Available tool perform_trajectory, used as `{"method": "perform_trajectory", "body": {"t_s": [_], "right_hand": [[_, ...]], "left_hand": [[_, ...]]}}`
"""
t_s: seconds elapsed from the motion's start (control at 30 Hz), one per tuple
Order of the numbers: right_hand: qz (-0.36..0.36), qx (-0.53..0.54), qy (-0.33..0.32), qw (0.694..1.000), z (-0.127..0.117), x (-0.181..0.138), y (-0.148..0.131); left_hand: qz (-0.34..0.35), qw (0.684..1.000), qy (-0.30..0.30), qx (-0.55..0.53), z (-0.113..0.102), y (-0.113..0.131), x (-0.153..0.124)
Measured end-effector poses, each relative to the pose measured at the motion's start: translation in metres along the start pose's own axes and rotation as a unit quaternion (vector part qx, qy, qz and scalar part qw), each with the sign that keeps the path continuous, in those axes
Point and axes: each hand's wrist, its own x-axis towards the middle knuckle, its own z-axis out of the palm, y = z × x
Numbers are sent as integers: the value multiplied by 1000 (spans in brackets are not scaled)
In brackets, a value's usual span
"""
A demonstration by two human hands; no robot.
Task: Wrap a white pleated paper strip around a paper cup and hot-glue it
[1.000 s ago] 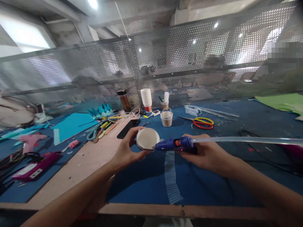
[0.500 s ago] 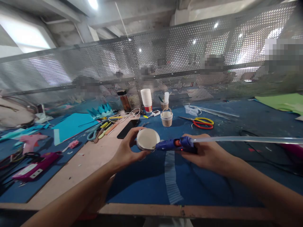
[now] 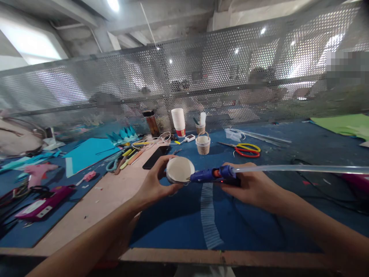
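My left hand (image 3: 157, 179) is closed around the side of a paper cup (image 3: 180, 171), its open mouth tilted toward me. In my right hand (image 3: 253, 184) is a blue hot glue gun (image 3: 206, 175), with a small red light showing on its side. The gun's nozzle meets the cup's rim on the right. A long clear glue stick (image 3: 302, 169) runs out of the gun's back end to the right. Below the gun, a pleated pale blue strip (image 3: 211, 219) lies on the blue table mat (image 3: 173, 227).
Beyond the cup stand a small basket with a handle (image 3: 203, 145), stacked paper cups (image 3: 178, 121) and a dark bottle (image 3: 151, 123). Scissors (image 3: 248, 150) lie to the right, a phone (image 3: 156, 157) to the left. At far left are a pink glue gun (image 3: 39, 173) and a magenta power strip (image 3: 46, 203).
The glue gun has shifted very slightly to the right, its nozzle still at the cup's rim. My left hand and the cup look almost unmoved.
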Motion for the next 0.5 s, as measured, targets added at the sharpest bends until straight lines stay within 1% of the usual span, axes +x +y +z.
{"method": "perform_trajectory", "body": {"t_s": [0.17, 0.3, 0.5], "right_hand": [[-16, 4, 15, 1000, 1, 1, 1], [-16, 3, 18, 1000, 1, 2, 1], [-2, 32, 65, 997, 3, 0, 6]], "left_hand": [[7, 1000, 2, 2, 0, -1, 0], [5, 1000, 5, -1, 0, -1, 0], [21, 1000, 20, 0, 0, 1, 0]]}}
